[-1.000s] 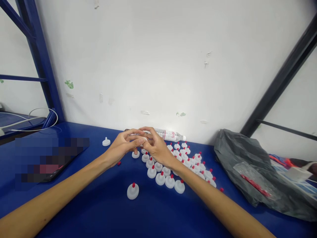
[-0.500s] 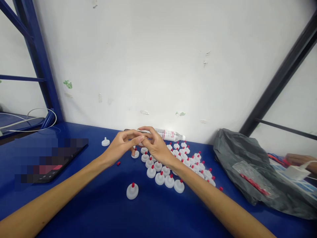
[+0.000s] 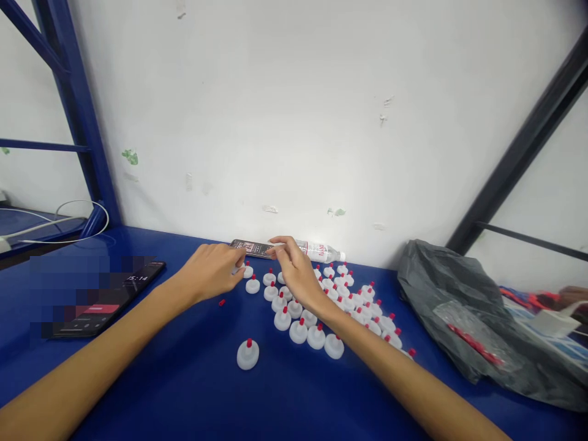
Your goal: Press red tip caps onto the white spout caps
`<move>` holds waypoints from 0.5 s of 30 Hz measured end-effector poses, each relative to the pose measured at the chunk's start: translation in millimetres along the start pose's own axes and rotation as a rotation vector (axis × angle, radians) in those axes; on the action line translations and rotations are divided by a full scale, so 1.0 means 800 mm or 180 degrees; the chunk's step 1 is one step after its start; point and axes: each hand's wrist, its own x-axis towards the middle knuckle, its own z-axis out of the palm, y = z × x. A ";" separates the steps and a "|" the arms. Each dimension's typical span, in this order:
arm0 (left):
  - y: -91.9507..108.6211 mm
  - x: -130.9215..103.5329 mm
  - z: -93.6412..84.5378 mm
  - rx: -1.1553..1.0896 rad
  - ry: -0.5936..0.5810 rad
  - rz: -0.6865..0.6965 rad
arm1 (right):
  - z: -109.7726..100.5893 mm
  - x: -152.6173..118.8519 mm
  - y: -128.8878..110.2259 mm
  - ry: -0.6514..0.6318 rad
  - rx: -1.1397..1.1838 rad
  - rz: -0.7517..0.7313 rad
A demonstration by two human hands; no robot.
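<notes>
My left hand (image 3: pixel 215 271) has its fingers curled beside a white round cap with a red tip (image 3: pixel 252 285); whatever lies within its grasp is hidden. Over the back of the cluster, my right hand (image 3: pixel 294 263) hovers with fingers loosely apart and nothing visible between them. Several white caps with red tips (image 3: pixel 316 337) stand grouped under and right of it. One more such cap (image 3: pixel 248 355) stands alone nearer the front. A small loose red tip (image 3: pixel 222 302) lies below my left hand.
A phone (image 3: pixel 257 248) and a clear bottle (image 3: pixel 321 252) lie by the wall. Another phone (image 3: pixel 133 282) is at the left. On the right, a grey plastic bag (image 3: pixel 427 288) bears a clear bag of red pieces (image 3: pixel 475 343). A person's hand (image 3: pixel 574 300) shows at the far right.
My hands have parted; the left moved left and down, its fingers curling. The plain white cap at the left is no longer visible. The view has shifted slightly.
</notes>
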 end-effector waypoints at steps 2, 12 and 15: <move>-0.004 0.000 0.004 0.0173 -0.0228 0.0005 | 0.000 -0.003 -0.003 0.0013 -0.0117 -0.0108; -0.020 0.005 -0.013 0.0961 -0.0145 -0.0766 | 0.021 -0.019 -0.013 -0.1690 -0.1616 -0.1609; -0.039 0.003 -0.014 0.1098 -0.0215 -0.1244 | 0.032 -0.028 -0.008 -0.2272 -0.2043 -0.1847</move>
